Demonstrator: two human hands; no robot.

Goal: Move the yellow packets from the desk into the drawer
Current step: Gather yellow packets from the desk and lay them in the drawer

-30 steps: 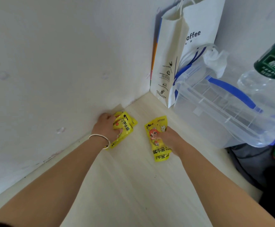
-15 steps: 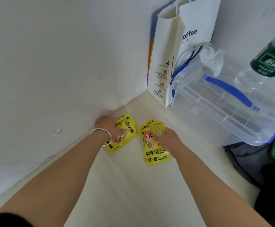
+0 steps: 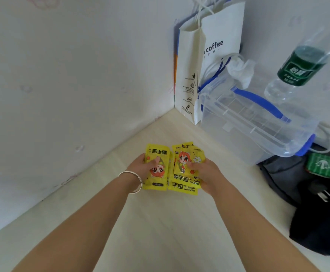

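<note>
Two small stacks of yellow hand-warmer packets with a red-haired cartoon figure sit side by side over the pale wooden desk (image 3: 160,222). My left hand (image 3: 143,166), with a silver bangle on its wrist, grips the left stack (image 3: 157,180), whose print faces upside down. My right hand (image 3: 205,171) grips the right stack (image 3: 183,173), several packets fanned slightly, from its right edge. The two stacks touch along their inner edges. No drawer is in view.
White walls meet in a corner behind the packets. A white paper coffee bag (image 3: 209,61) leans in the corner, beside a clear plastic box (image 3: 258,122) with blue handle. A green-labelled water bottle (image 3: 299,69) stands at right, above dark bags (image 3: 317,203).
Both hands have drawn their packets away from the wall toward me and brought the two stacks together, turned upright and side by side.
</note>
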